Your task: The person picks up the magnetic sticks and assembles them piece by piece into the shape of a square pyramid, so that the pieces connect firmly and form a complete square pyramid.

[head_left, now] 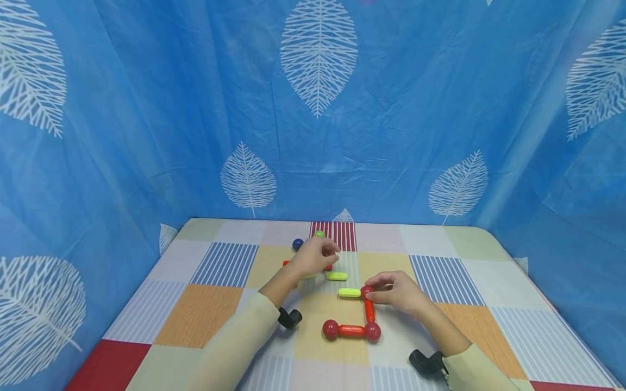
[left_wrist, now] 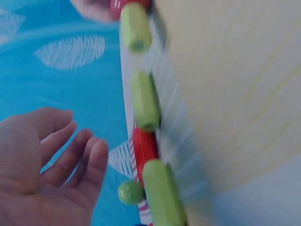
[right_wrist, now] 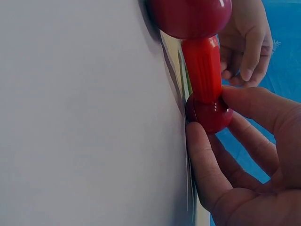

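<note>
My right hand [head_left: 402, 293] pinches a dark red ball [right_wrist: 215, 117] between thumb and fingers. That ball is one corner of a joined toy chain: a yellow-green rod [head_left: 349, 292] points left from it, and an orange-red rod [head_left: 369, 311] runs to a second dark red ball [head_left: 373, 332]. From there another orange-red rod [head_left: 351, 330] leads to a third red ball [head_left: 330, 329]. Above the loose pieces, my left hand [head_left: 314, 256] hovers with its fingers loosely bent, holding nothing. A loose yellow-green rod [head_left: 337, 276] lies just below it.
Behind the left hand are a blue ball [head_left: 298, 244] and a green ball [head_left: 319, 234]. A red rod [left_wrist: 146, 147] and another yellow-green rod [left_wrist: 162, 193] lie near it, partly hidden in the head view. Blue leaf-print curtains [head_left: 342, 174] surround the patchwork-covered table [head_left: 195, 315].
</note>
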A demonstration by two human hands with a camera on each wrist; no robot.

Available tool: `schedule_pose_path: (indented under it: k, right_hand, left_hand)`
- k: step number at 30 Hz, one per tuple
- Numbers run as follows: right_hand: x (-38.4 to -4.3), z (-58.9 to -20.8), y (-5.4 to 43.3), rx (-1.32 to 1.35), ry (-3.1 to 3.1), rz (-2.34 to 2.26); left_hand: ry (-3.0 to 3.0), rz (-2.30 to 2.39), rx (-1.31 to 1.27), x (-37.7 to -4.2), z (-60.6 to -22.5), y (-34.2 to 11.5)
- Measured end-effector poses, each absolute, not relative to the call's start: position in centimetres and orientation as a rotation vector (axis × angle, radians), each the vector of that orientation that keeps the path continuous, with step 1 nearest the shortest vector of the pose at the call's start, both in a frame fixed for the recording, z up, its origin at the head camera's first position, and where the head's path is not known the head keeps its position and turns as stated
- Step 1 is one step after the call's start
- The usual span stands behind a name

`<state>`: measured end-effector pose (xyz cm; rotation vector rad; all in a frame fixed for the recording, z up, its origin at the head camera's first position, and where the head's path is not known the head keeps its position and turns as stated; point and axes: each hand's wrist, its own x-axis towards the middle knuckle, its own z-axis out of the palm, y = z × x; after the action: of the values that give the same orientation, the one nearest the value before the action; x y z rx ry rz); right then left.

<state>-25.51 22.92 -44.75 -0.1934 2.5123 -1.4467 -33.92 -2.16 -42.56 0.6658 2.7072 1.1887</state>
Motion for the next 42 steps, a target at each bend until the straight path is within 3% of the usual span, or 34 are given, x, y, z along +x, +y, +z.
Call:
schedule_pose_path:
  k: [16,24,42]
  right_hand:
    - [-25.7,-45.0,23.1,-0.178,2.524,-1.433]
    - [-25.8,-45.0,23.2,-0.177,2.517,-1.427]
    - [-26.0,-45.1,23.2,-0.184,2.504,-1.431]
  left_hand:
    - [2.778,1.266,0.52,-40.2,-42.7,-4.4]
    - [2.777,1.098,0.595,-41.9,-42.7,-4.7]
    - [2.727,1.012,0.493,-43.2,-43.2,-3.9]
